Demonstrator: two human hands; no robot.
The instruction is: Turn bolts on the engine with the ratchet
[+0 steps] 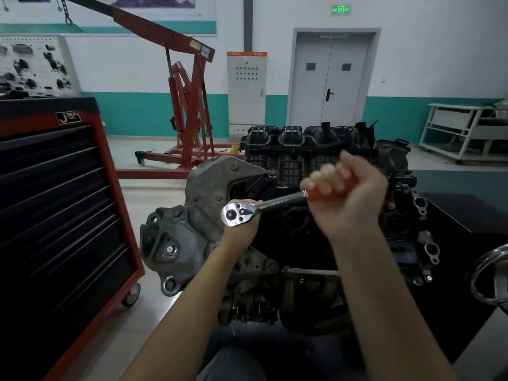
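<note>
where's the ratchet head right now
In the head view, the ratchet head sits just left of centre over the engine, with the left hand under it. The right hand grips its orange handle, up and to the right.

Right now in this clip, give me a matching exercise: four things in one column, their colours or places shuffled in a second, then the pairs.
Things:
1. ratchet handle
2. tool chest
3. engine hoist
4. exit sign

Descriptions:
A. glowing green above the door
B. orange, gripped by the right hand
C. red frame, on the floor behind the engine
D. black drawers, at the left

Pairs: 1-B, 2-D, 3-C, 4-A
</note>
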